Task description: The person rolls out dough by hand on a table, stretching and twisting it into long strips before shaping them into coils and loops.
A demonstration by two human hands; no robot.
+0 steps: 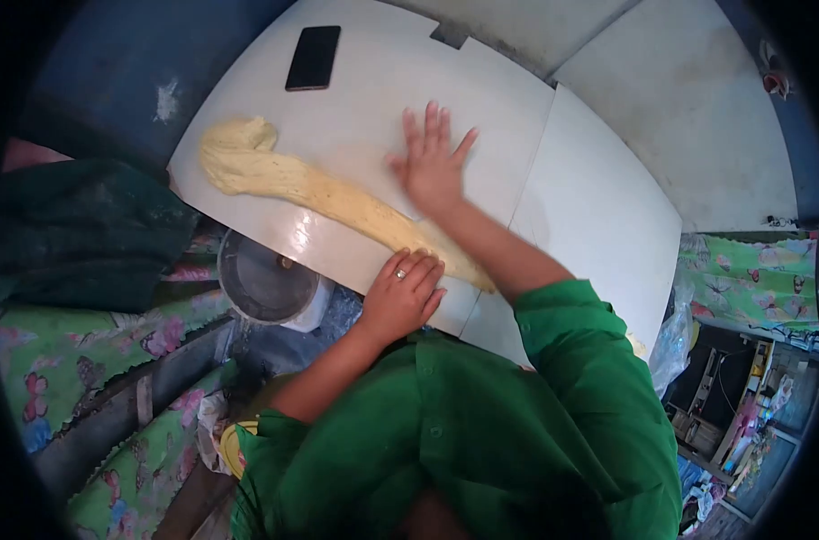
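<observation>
A long strip of yellow dough (337, 200) lies diagonally across the white table, with a thick, folded lump at its far left end. My left hand (404, 290), wearing a ring, rests palm down on the near part of the strip, its fingers laid over the dough. Beyond the strip, my right hand (432, 171) is spread flat, palm down, at the table surface and holds nothing. The right forearm crosses over the near right end of the dough and partly hides it.
A black phone (313, 58) lies on the white table (364, 99) at the back left. A round grey container (270, 277) stands below the table's left edge. Dark cloth (76, 234) hangs at the left. Clear plastic (673, 346) and shelves (720, 396) are at the right.
</observation>
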